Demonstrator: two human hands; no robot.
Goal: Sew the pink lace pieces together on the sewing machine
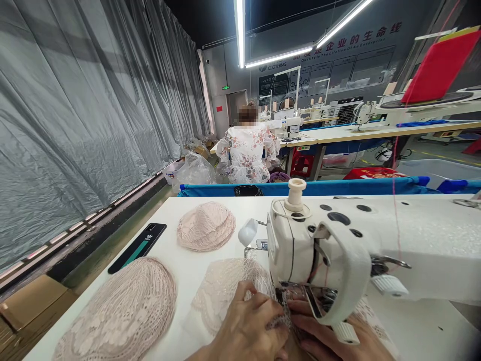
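Note:
My left hand (250, 323) is closed on a piece of pale pink lace (225, 286), pinching it just left of the needle area of the white sewing machine (338, 250). Under the machine head lies my right hand (330, 341), fingers pressed flat on the same lace and partly hidden by the machine's face. The needle itself is hidden behind the head.
A stack of pink lace pieces (124, 311) sits at the near left, another smaller stack (206, 226) further back. A black phone (138, 247) rests by the table's left edge. Beyond a blue rail (338, 187) a person in a floral top (248, 153) sits at other sewing tables.

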